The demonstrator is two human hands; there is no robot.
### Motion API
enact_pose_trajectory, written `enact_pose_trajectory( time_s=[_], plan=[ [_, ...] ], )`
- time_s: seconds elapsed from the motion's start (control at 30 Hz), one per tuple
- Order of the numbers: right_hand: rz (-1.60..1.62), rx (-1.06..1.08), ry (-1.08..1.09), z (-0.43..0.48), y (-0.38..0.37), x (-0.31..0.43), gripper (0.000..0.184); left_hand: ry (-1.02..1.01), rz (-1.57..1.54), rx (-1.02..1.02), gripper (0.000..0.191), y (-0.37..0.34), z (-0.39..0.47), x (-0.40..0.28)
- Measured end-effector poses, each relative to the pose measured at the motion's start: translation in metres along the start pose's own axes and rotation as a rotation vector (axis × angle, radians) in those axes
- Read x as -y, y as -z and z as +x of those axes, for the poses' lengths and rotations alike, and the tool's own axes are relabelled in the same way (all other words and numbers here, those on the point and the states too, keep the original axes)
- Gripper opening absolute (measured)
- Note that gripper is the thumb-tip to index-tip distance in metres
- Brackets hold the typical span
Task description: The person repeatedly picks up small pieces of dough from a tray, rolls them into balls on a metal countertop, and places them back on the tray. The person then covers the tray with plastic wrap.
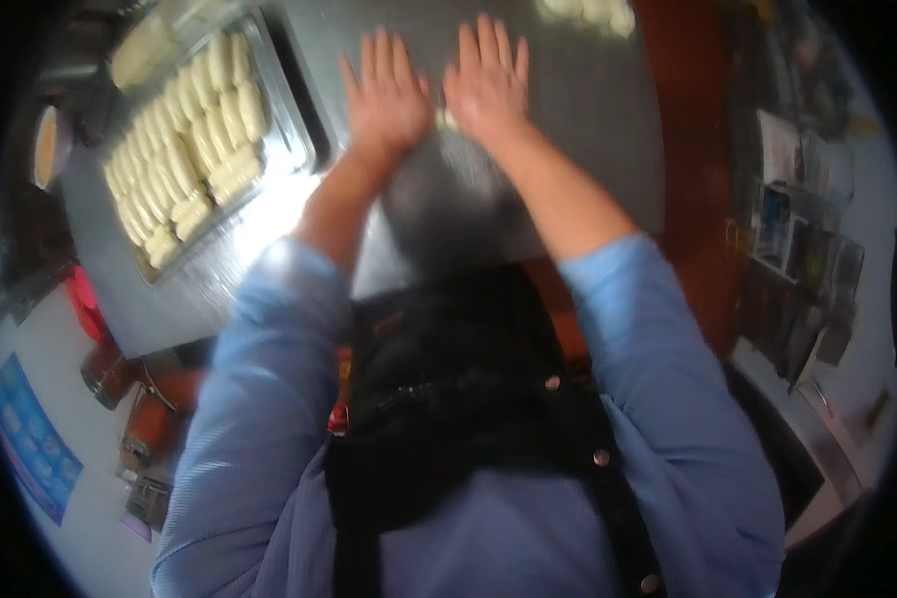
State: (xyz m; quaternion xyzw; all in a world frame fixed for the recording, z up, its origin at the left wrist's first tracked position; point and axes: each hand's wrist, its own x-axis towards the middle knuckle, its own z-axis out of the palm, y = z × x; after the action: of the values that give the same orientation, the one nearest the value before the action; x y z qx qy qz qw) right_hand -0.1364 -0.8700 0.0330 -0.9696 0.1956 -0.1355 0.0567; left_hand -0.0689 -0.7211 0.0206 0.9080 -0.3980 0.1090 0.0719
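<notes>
Both my hands lie palm down over the metal worktop (598, 149), fingers spread and pointing away from me. A small pale piece of dough (445, 119) shows between them, by the heel of my right hand (491, 86). My left hand (387, 97) is close on its other side. Most of whatever lies under the palms is hidden. To the left, a metal tray (299, 149) holds rows of smooth, pale dough rolls (168, 157). More dough pieces (589, 16) rest at the far edge of the view, right of my hands.
A larger pale mass, perhaps dough (140, 58), lies behind the tray. A bowl with orange-yellow contents (47, 148) stands at the far left. Beyond the worktop's right edge is a reddish-brown surface (699, 164). Shelving with assorted goods (800, 239) stands farther right.
</notes>
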Motion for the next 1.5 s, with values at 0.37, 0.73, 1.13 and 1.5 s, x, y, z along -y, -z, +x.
enact_pose_trajectory(
  time_s=[0.37, 0.73, 1.13, 1.5],
  plan=[
    [0.122, 0.344, 0.269, -0.182, 0.039, -0.003, 0.058, -0.147, -0.429, 0.41, 0.062, 0.046, -0.155, -0.017],
    [0.082, 0.264, 0.157, -0.131, 0.015, 0.006, 0.067, -0.029, -0.201, 0.256, 0.055, 0.025, -0.103, -0.016],
    [0.627, 0.434, 0.13, -0.117, 0.088, -0.087, 0.042, 0.219, -0.985, 0.31, 0.052, 0.028, -0.129, 0.067],
    [0.492, 0.436, 0.216, -0.08, 0.054, -0.032, 0.04, -0.145, -0.631, 0.434, 0.051, 0.049, -0.062, 0.027]
  ],
)
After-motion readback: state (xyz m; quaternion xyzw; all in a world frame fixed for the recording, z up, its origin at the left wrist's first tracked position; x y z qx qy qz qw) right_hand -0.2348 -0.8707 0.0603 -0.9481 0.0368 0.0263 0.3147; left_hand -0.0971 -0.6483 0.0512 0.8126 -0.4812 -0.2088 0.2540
